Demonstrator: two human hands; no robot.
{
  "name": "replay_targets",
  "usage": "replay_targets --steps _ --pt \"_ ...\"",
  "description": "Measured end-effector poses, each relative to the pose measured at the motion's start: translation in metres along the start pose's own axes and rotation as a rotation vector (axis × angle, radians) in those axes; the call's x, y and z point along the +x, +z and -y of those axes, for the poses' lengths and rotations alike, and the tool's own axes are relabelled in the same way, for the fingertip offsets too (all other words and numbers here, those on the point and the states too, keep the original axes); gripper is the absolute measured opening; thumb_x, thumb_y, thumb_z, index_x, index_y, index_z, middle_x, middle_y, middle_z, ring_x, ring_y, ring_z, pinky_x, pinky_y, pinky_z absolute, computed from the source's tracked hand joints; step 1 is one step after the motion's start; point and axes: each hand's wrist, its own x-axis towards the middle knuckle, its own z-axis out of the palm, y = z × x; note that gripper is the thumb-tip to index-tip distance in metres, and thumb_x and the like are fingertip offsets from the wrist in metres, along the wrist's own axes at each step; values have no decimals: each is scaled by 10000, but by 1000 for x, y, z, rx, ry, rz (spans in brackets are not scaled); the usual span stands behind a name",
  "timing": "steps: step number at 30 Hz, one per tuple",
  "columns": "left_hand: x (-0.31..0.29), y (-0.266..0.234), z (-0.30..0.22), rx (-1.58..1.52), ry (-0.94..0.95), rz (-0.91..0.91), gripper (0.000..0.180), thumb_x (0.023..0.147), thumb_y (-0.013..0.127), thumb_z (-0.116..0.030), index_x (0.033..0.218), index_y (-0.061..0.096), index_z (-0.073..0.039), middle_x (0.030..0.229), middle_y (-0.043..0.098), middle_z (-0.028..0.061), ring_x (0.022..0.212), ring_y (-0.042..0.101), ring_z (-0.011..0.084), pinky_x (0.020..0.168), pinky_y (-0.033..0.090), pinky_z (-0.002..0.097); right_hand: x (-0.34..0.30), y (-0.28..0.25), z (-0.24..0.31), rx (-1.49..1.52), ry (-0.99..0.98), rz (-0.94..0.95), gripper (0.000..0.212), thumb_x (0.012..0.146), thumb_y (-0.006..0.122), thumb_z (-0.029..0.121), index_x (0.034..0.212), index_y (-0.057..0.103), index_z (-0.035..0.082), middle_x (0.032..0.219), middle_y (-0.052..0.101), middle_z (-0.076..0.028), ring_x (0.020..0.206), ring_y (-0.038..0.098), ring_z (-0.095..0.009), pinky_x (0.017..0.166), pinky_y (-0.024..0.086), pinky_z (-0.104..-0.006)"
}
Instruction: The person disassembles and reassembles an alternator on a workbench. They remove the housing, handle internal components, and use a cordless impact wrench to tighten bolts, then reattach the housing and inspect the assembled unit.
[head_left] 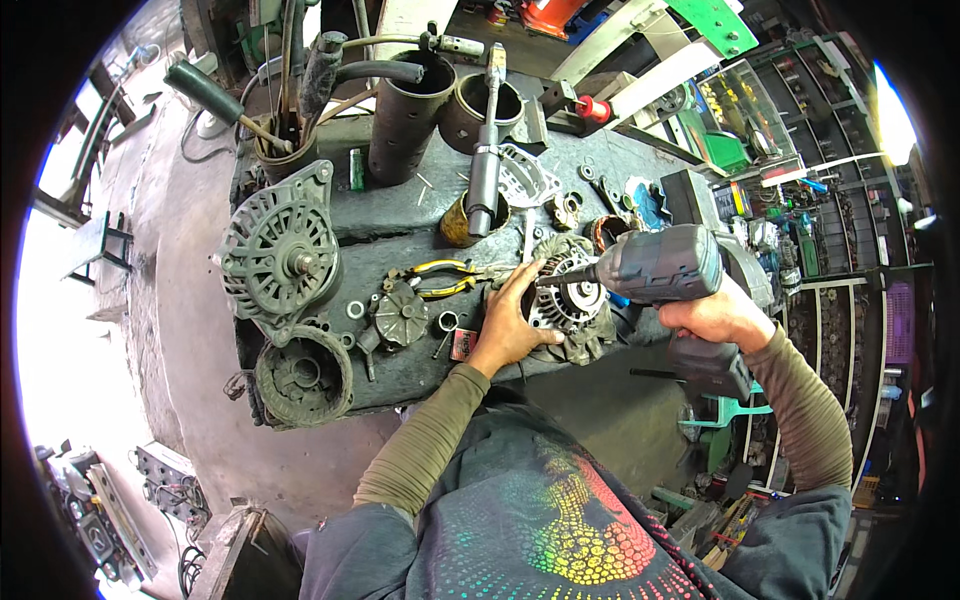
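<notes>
My right hand (722,316) is wrapped round the grip of a dark cordless impact driver (665,262). The driver lies level and points left, its long bit reaching over an alternator (578,296) at the bench's near edge. I cannot tell whether the tip touches a screw. Against the alternator's left side presses my left hand (512,322), fingers on the far side and thumb on the near side. Yellow-handled pliers (440,278) lie just beyond that hand. A small round metal cover (398,315) and a metal ring (447,321) are to its left.
A larger alternator (285,252) and a round housing (303,377) occupy the bench's left end. At the back stand tall metal cylinders (402,135) and a can of tools (285,158). A torque-wrench-like tool (485,175) leans in a yellowish ring. Crowded shelves (845,230) rise at right.
</notes>
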Motion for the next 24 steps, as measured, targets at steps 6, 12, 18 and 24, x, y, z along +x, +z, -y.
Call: replay_targets --steps 6,12,18,24 --pt "-1 2 3 12 -3 -17 1215 495 1034 -208 1576 484 -135 1615 477 208 1498 447 343 1226 301 464 6 -3 5 -130 -204 1 517 731 748 85 1245 696 63 1180 715 -120 1053 647 -279 1005 511 -386" --pt "-4 4 2 57 -18 -46 1217 487 1036 -202 1580 504 -158 1615 481 206 1476 465 338 1209 320 461 8 -1 6 -106 -218 -26 535 732 744 78 1264 690 64 1180 719 -124 1063 656 -282 1009 513 -384" --pt "-4 3 -1 60 8 -39 1216 496 1038 -195 1585 496 -153 1617 478 208 1444 478 367 1197 345 447 8 -3 5 -50 -6 56 524 728 744 100 1250 696 70 1178 723 -143 1053 665 -302 991 525 -393" --pt "-5 1 -7 86 -54 -23 1215 514 1042 -205 1594 486 -174 1621 471 223 1487 450 382 1246 319 448 13 1 -12 -188 -274 -68 420 728 756 128 1141 716 65 1013 754 -142 882 690 -315 859 567 -426"
